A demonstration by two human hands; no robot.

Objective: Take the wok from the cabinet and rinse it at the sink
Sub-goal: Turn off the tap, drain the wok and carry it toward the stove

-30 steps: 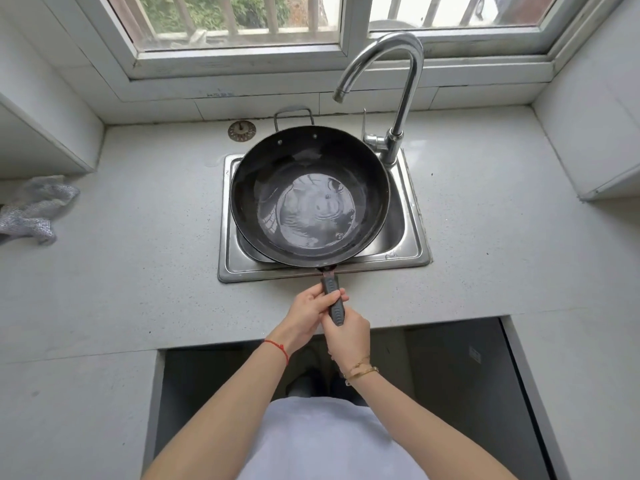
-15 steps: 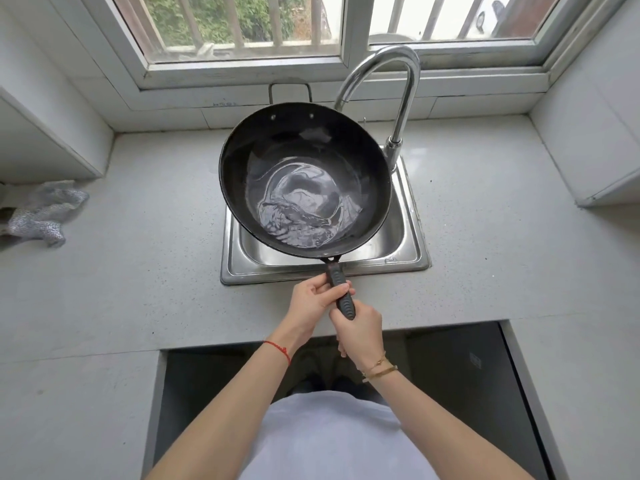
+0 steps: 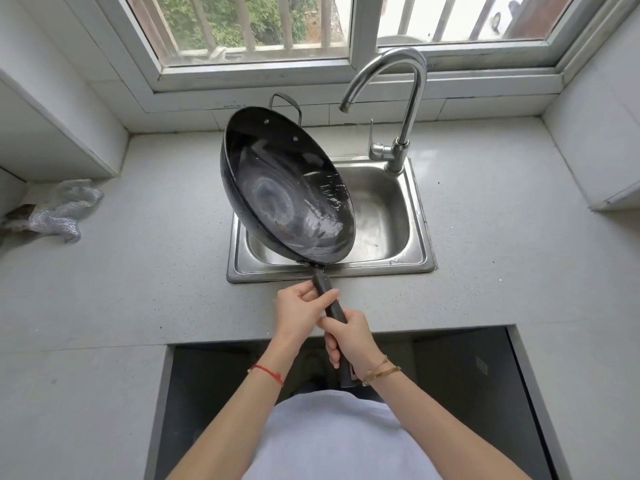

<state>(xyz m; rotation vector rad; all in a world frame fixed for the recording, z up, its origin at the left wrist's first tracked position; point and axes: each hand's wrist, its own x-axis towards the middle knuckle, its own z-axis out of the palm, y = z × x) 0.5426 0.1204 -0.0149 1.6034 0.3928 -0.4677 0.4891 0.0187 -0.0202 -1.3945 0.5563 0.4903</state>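
Observation:
A black wok (image 3: 277, 188) with a long dark handle and a small loop handle at its far rim hangs tilted over the steel sink (image 3: 420, 237), its right edge lowest. Water lies along the lowered right side of the wok's inside. My left hand (image 3: 301, 311) grips the handle close to the pan. My right hand (image 3: 349, 336) grips the same handle just behind it. The chrome gooseneck faucet (image 3: 408, 98) stands at the sink's back right; no water runs from its spout.
A grey stone counter (image 3: 138, 278) surrounds the sink. A crumpled silvery scouring cloth (image 3: 62, 213) lies at the far left. A window with bars runs along the back wall. Below me a dark open cabinet bay (image 3: 467, 375) gapes under the counter.
The wok went from level over the sink to lifted, then rolled so its right edge drops toward the basin; the water inside slid to the right. Both hands kept hold of the handle.

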